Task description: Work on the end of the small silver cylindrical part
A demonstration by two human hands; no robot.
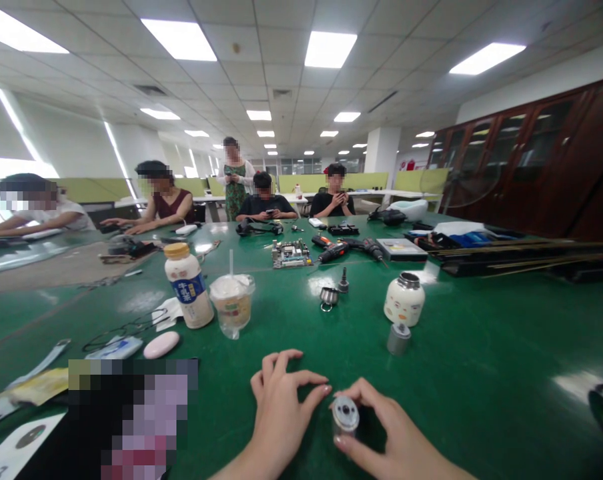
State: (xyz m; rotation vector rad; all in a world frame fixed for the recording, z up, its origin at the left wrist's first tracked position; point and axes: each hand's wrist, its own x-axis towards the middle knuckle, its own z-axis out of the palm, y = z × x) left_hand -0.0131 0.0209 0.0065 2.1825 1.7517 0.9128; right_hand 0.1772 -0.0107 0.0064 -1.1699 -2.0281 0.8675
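My right hand (pixel 389 427) grips a short silver cylinder (pixel 345 415), which looks like a small electric motor, between thumb and fingers. It stands upright, its end face with small holes turned up. Just left of it is my left hand (pixel 284 403). Its thumb and index fingertips are pinched together, the other fingers stretched out; anything in the pinch is too small to make out. Ahead to the right, a similar silver cylinder (pixel 398 339) stands before a lidless white flask (pixel 404 300) with painted faces. A steel cup-like part (pixel 328 297) and a dark pointed fitting (pixel 343 280) are farther forward.
On the left are a bottle (pixel 189 287), an iced drink cup (pixel 232 303), a pink oval case (pixel 162 345) and a pixelated dark item (pixel 91 413). Farther back lie a circuit board (pixel 291 253), power drills (pixel 334 249) and a flat box (pixel 401 249). Several people are beyond.
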